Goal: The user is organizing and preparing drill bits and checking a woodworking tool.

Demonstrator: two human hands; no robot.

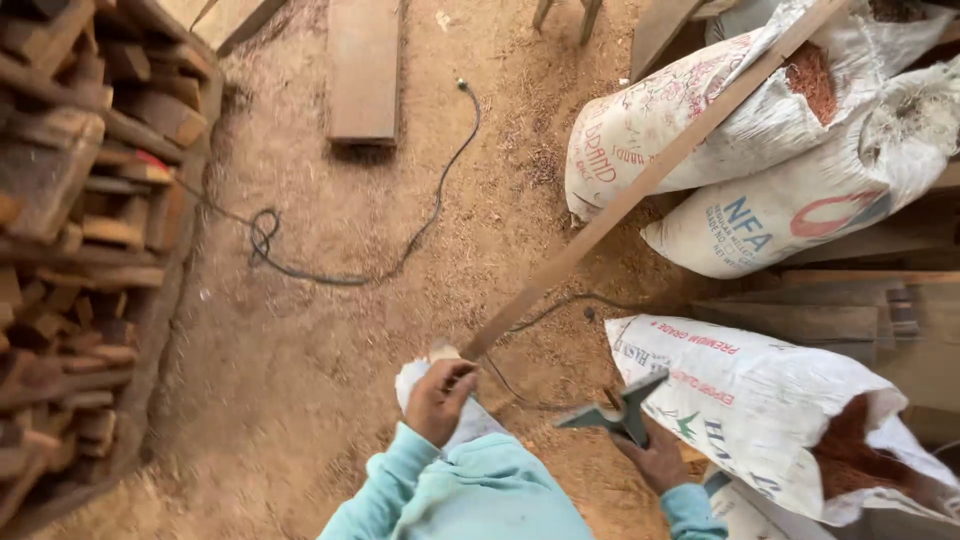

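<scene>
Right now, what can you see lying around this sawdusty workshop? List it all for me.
Stacked wood offcuts: many, brown, left edge.
Plank: one, brown, flat on the floor at top centre.
Cable: one, black, looped across the sawdust floor.
Sacks: at least three, white with coloured print, right side, holding reddish sawdust.
Long stick: one, pale brown, slanting from upper right to the left hand.
Grey tool: one, in the right hand.
Left hand: gripping a white cloth at the stick's end.
Right hand: holding the tool.

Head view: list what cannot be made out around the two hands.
- Left hand: white cloth-like bundle blurred, kind unclear.
- Long wooden slat: near end hidden behind that hand.
- Right hand: grip on dark grey metal tool hidden; tool's type unclear.
- White sack of reddish sawdust: cut by right edge.
</scene>
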